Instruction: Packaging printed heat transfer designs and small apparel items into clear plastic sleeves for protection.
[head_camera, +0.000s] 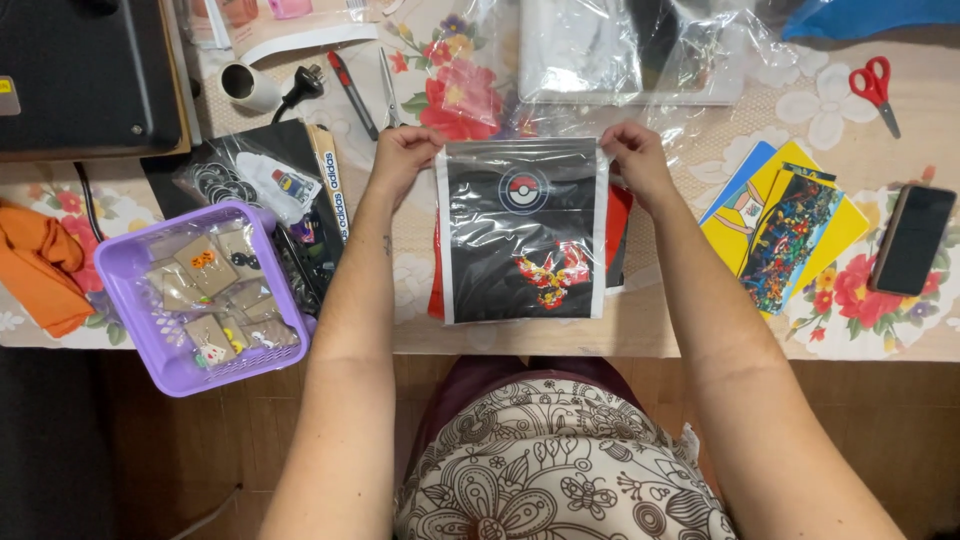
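Observation:
A clear plastic bag (522, 232) holding a black printed sheet with a red-and-white ball emblem and a red bird figure lies on the flowered tablecloth (700, 320) before me. My left hand (402, 152) pinches the bag's top left corner. My right hand (636, 155) pinches its top right corner. Under the bag, red and black sheets (620, 232) stick out at both sides.
A purple basket (128, 268) of small packaged items sits at the left edge, an orange cloth (40, 262) beside it. Colourful printed cards (785, 228), a phone (912, 238) and red scissors (876, 86) lie right. Loose clear bags (600, 50), a pen and tweezers lie behind.

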